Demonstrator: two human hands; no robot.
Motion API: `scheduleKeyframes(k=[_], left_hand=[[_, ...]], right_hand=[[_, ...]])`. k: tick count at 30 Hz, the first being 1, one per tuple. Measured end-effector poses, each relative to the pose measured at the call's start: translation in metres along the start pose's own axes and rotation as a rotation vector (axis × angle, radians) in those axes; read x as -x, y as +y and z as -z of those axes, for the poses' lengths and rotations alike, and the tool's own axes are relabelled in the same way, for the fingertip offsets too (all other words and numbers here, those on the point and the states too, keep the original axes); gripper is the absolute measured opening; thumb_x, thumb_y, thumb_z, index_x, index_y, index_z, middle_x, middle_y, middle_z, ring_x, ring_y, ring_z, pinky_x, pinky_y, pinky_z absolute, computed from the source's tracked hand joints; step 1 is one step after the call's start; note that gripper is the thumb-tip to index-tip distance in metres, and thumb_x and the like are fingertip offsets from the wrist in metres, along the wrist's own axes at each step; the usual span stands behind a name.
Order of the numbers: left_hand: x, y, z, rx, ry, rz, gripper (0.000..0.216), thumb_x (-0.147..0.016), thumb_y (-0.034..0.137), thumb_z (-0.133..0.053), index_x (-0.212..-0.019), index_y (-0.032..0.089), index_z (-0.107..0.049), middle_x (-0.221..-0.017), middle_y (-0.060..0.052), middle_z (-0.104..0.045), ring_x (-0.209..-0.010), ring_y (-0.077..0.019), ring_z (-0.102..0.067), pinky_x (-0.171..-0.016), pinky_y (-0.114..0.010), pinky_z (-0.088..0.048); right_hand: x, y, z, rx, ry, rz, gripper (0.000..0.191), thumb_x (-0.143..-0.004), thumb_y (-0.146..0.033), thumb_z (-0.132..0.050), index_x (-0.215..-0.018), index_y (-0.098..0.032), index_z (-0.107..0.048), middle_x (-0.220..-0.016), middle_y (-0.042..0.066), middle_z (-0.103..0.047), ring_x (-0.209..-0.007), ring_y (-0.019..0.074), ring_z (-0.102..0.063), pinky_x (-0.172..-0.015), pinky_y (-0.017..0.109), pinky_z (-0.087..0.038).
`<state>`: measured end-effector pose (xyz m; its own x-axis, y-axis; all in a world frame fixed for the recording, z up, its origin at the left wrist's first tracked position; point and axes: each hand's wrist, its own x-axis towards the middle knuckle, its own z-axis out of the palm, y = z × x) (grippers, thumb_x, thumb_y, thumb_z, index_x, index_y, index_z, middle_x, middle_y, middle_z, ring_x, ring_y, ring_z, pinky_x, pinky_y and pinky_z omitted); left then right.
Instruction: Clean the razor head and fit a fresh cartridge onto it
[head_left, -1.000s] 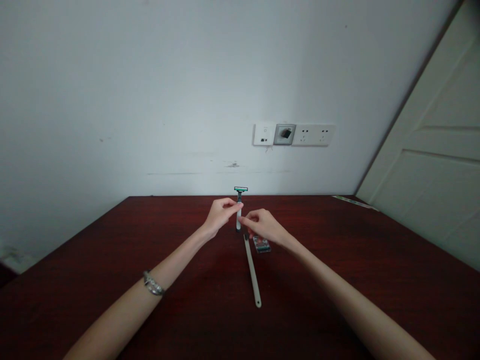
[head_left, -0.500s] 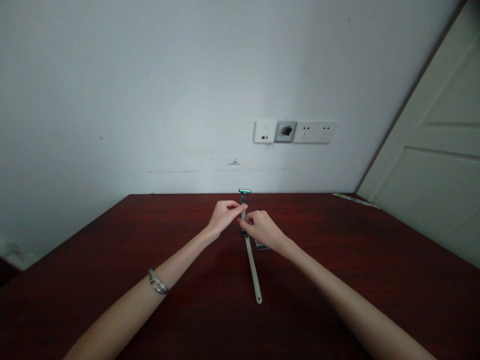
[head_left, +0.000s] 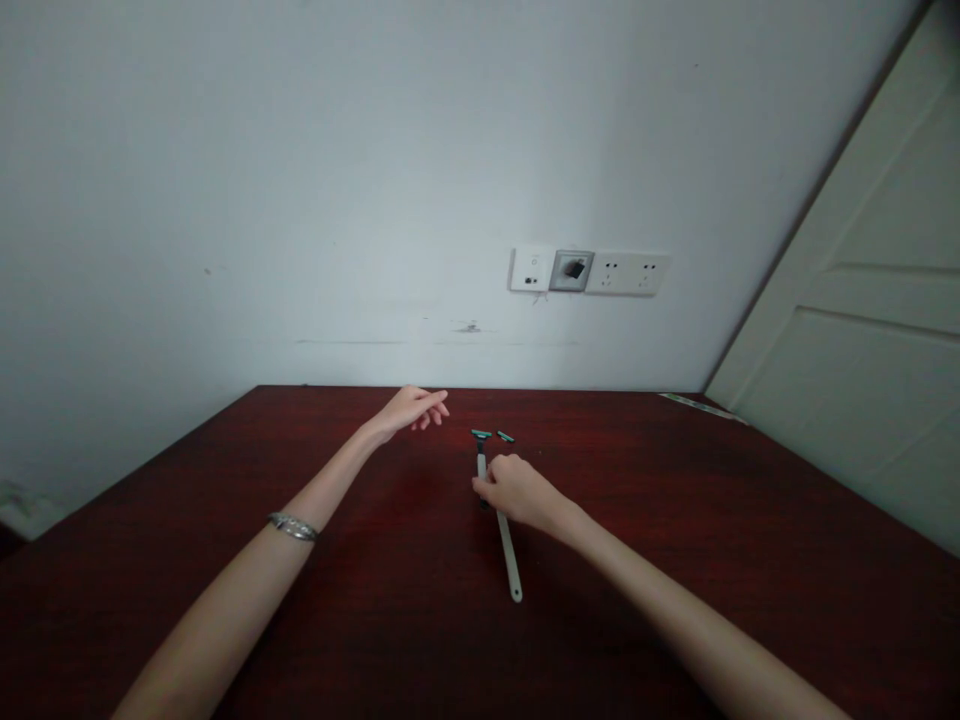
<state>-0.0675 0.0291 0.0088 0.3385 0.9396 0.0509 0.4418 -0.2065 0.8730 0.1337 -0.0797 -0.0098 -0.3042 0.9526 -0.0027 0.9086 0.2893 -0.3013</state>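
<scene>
My right hand [head_left: 521, 490] is closed around the lower part of a razor [head_left: 481, 464] with a pale handle and a green-and-black head. The razor's head points away from me. A long pale handle [head_left: 510, 560] with a hole in its near end lies on the table below this hand; its far end is hidden by the hand. Just right of the razor's head rests a small green-and-black piece like a razor cartridge [head_left: 506, 437]. My left hand [head_left: 412, 410] is off to the left, apart from the razor, with its fingers loosely spread and nothing in them.
The dark red wooden table [head_left: 360, 600] reaches back to a white wall [head_left: 375, 200]. Wall sockets [head_left: 622, 273] sit above its far edge. A flat strip [head_left: 701, 407] lies at the far right corner, near a white panelled door [head_left: 877, 290].
My left hand has let go of the razor and moved left, its fingers opening. The razor, still in my right hand, has come lower and nearer. The cartridge-like piece now shows.
</scene>
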Motion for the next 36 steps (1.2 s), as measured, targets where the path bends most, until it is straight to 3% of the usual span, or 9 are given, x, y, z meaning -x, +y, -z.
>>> scheduleKeyframes(k=[9,36], left_hand=[[-0.001,-0.006,-0.004,0.015,0.004,0.001,0.046,-0.081,0.051,-0.052,-0.075,0.008,-0.069,-0.061,-0.007,-0.063,-0.043,-0.0071,-0.047,-0.039,-0.019,-0.029],[-0.003,-0.017,-0.007,0.007,-0.067,-0.006,0.047,-0.08,0.053,-0.053,-0.077,0.009,-0.068,-0.062,-0.007,-0.065,-0.041,-0.0071,-0.048,-0.037,-0.018,-0.028]], right_hand=[[0.017,-0.024,-0.022,0.145,-0.023,0.028,0.037,-0.081,-0.034,-0.043,-0.088,-0.011,-0.072,-0.089,0.019,-0.071,-0.084,0.0312,-0.068,-0.068,0.038,-0.051],[0.021,-0.024,-0.022,0.21,-0.026,0.055,0.038,-0.084,-0.038,-0.043,-0.093,-0.011,-0.07,-0.089,0.018,-0.071,-0.084,0.0318,-0.068,-0.069,0.042,-0.052]])
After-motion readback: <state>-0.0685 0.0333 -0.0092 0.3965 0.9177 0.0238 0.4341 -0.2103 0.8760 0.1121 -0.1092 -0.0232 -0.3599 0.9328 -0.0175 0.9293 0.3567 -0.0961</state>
